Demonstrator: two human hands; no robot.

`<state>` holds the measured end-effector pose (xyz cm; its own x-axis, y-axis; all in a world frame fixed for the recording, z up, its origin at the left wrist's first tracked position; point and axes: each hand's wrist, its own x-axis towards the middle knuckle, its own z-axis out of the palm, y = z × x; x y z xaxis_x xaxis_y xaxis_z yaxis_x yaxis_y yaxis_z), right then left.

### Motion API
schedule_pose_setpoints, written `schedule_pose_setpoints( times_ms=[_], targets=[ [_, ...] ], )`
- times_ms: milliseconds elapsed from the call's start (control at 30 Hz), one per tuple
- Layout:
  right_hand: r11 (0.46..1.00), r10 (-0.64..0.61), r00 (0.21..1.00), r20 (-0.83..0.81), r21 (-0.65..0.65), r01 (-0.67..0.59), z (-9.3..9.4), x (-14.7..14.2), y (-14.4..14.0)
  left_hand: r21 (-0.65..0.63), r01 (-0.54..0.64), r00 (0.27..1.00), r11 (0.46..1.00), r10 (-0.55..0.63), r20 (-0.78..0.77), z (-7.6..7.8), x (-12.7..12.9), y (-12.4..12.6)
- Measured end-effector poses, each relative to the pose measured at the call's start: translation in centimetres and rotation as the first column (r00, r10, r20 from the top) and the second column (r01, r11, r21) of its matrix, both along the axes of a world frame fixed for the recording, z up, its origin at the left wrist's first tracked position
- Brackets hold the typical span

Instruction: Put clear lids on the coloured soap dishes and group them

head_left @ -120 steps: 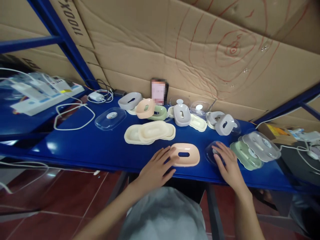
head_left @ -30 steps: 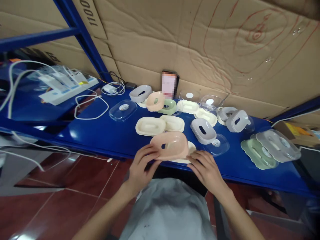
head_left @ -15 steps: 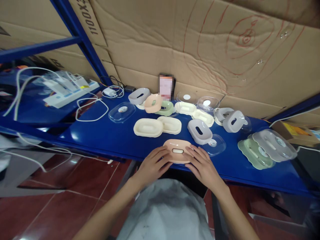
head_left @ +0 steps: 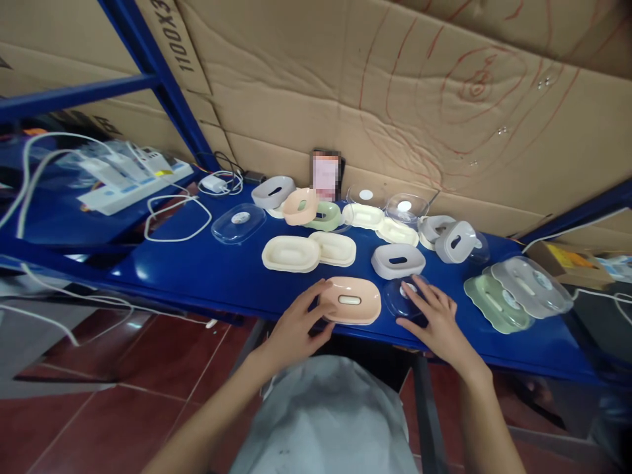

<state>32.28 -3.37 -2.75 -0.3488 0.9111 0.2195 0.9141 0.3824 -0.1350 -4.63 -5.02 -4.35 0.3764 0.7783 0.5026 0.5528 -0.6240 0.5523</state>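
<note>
The left hand (head_left: 299,324) rests half open, fingers against the 9 o'clock edge of the peach oval plastic soap dish (head_left: 351,300) at the blue tabletop's (head_left: 207,273) near rim. The right hand (head_left: 434,317), fingers spread, lies on the clear oval plastic lid (head_left: 401,294) at the dish's 3 o'clock. A grey slotted plastic tray (head_left: 397,260) sits at 1 o'clock.

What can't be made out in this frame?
Head view only:
- Clear plastic lid: the right hand covers its near part.
- Peach oval soap dish: its left end sits behind the left hand.
- Upright dark panel by the cardboard: front blurred.
</note>
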Motion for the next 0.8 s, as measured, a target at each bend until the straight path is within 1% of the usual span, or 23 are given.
schedule_pose_setpoints(
  times_ms=[100,167,233,300,433,500,600,700,800],
  targets=[
    [1.0,-0.001,0.996,-0.092,0.017,0.003,0.4,0.9,0.6,-0.031,0.004,1.0,1.0,-0.003,0.013,0.2,-0.2,0.0],
    [0.998,-0.015,0.981,-0.191,0.057,0.027,0.7,0.5,0.8,-0.044,0.004,1.0,0.999,-0.002,0.024,0.2,-0.2,0.0],
    [0.995,-0.008,0.963,-0.268,0.098,0.036,1.0,-1.2,0.6,-0.062,-0.001,0.999,0.998,0.003,0.039,0.0,-0.2,0.0],
    [0.991,0.027,0.956,-0.291,0.133,0.013,1.2,-4.2,-0.1,-0.096,-0.008,0.998,0.995,0.013,0.06,-0.3,-0.3,0.0],
    [0.982,0.065,0.973,-0.222,0.189,-0.022,1.3,-11.1,-2.1,-0.167,-0.006,0.994,0.986,0.024,0.106,-0.8,-0.3,0.0],
    [0.982,0.068,0.98,-0.186,0.186,-0.033,1.3,-13.4,-2.8,-0.183,0.0,0.994,0.983,0.021,0.111,-0.9,-0.3,0.0],
    [0.981,0.079,0.989,-0.129,0.186,-0.054,1.1,-14.7,-3.4,-0.175,-0.004,0.995,0.984,0.022,0.102,-0.6,-0.4,0.0],
    [0.979,0.083,0.994,-0.074,0.193,-0.067,0.5,-14.7,-3.7,-0.148,-0.001,0.996,0.989,0.015,0.093,-0.3,-0.4,0.0],
    [0.976,0.055,0.997,-0.046,0.213,-0.044,-0.5,-14.7,-3.9,-0.154,0.0,0.998,0.988,0.009,0.06,-0.2,-0.3,-0.1]
  ],
)
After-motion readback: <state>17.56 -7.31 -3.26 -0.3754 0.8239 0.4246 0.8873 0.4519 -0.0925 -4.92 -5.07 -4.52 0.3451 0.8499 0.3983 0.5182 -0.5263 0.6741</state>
